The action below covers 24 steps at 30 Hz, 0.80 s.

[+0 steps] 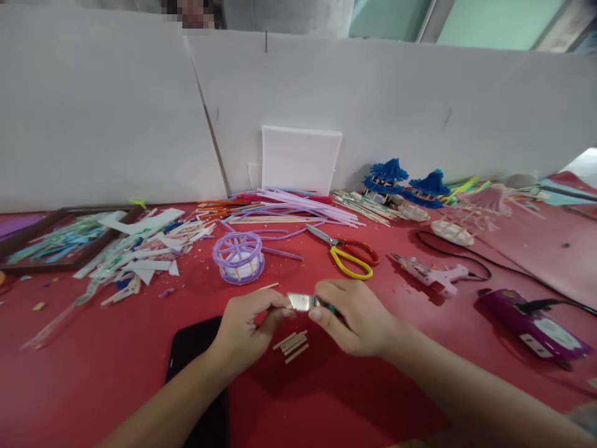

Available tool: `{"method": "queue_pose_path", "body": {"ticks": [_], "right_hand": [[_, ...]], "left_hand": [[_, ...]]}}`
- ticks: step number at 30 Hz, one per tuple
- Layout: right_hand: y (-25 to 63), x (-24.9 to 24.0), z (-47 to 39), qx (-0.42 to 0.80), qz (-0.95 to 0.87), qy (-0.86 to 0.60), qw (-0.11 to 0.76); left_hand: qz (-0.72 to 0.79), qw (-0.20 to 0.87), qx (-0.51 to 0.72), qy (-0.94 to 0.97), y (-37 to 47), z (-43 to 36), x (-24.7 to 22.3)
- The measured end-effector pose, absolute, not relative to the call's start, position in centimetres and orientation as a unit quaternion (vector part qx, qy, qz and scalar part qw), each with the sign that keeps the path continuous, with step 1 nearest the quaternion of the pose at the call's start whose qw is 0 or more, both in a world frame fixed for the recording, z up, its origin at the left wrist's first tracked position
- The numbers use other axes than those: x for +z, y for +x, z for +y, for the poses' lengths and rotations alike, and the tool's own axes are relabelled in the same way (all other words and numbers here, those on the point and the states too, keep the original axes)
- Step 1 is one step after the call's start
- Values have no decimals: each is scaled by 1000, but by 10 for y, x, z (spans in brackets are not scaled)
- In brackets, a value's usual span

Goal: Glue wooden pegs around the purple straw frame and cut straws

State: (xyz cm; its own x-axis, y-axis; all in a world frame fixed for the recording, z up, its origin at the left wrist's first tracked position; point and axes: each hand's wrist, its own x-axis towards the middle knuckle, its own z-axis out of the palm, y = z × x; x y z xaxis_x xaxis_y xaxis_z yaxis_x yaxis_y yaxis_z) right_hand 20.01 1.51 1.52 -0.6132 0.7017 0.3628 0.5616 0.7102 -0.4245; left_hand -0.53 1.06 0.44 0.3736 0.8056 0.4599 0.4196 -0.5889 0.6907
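Right fingers point(329, 290) around the knife point(302, 302)

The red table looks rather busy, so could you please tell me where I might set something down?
The red table looks bare left of the black phone, and right of it, nearer than the short sticks. It is crowded along the white partition, with white scraps, pipe cleaners and blue-topped models.

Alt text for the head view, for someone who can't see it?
Above a red table, the right hand holds a cutter blade against a small piece pinched in the left hand; short sticks lie below, scissors and a purple craft piece beyond.
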Motion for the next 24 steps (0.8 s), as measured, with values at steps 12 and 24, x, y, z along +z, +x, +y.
{"method": "queue_pose_path", "body": {"ticks": [12, 24], "right_hand": [[189, 9, 7, 115, -899, -352, 234], [202, 0, 35, 92, -794, -575, 175]], "left_hand": [[386, 284, 376, 793, -6, 11, 3], [588, 179, 341, 711, -7, 18, -2]]}}
